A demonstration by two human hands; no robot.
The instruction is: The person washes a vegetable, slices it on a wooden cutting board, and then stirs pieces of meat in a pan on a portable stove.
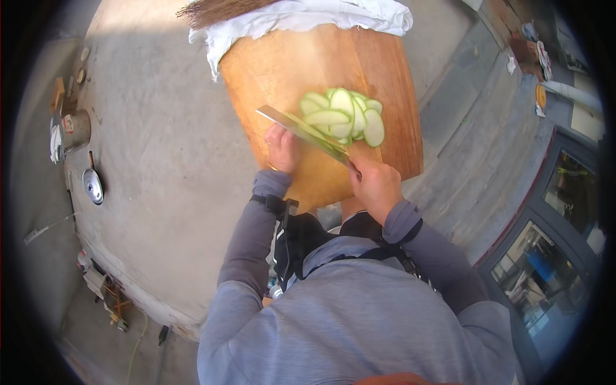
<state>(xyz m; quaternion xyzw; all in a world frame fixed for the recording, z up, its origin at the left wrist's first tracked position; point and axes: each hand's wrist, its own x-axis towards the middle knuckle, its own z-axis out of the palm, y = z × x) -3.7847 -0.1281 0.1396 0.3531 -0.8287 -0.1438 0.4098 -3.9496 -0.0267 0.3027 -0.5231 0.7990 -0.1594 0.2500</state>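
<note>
My right hand (377, 185) is wrapped round the handle of a kitchen knife (301, 133). Its broad blade slants up and left across the wooden cutting board (314, 58). Just beyond the blade lies a loose pile of pale green squash slices (341, 114), oval with green rims, many overlapping. A thin green strip shows along the blade's far side. Against the near side of the blade, toward its tip, my left hand (283, 149) is closed with fingers curled. Whatever it holds is hidden by the hand and the blade.
A white cloth (301, 16) and a brown bristle broom head (221, 9) lie at the board's far edge. A pan (93, 185) and a metal pot (77, 128) are on the concrete at left. A dark-framed glass door (539, 256) stands at right.
</note>
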